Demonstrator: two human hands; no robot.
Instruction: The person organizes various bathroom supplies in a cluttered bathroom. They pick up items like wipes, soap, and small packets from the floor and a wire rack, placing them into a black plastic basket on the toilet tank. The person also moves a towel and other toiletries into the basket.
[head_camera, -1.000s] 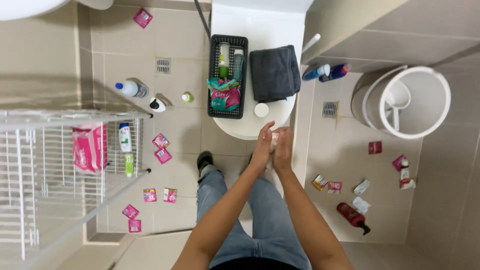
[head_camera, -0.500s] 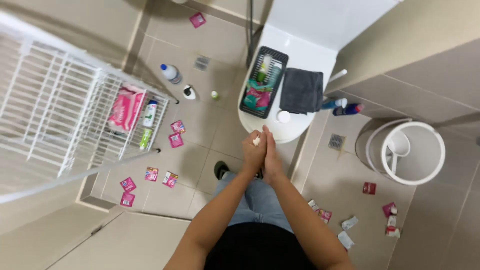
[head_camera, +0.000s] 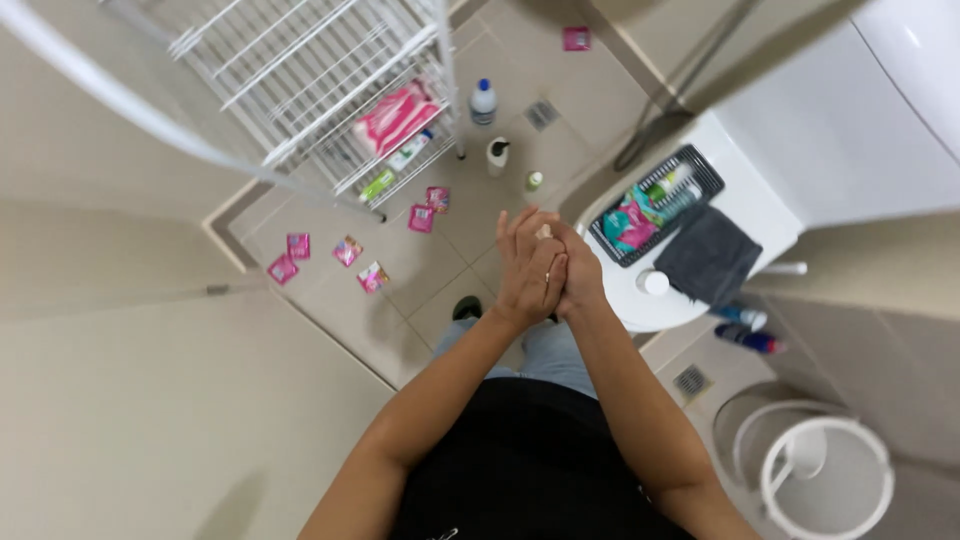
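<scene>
My left hand and my right hand are pressed palm to palm in front of me, fingers stretched out and overlapping. A small whitish thing shows between the fingers near their tips; what it is I cannot tell. One finger wears a ring. The hands hover above the tiled floor, just left of a white toilet's closed lid. On the lid stand a black basket of packets and tubes, a folded grey towel and a small white round jar.
A white wire rack with a pink packet stands at upper left. A white bottle, a small pump bottle and several pink sachets lie on the floor. Blue bottles and a white bin sit right.
The view has swung, so the rack and toilet shifted across the picture. My hands stay pressed together, with the fingers sliding slightly against each other.
</scene>
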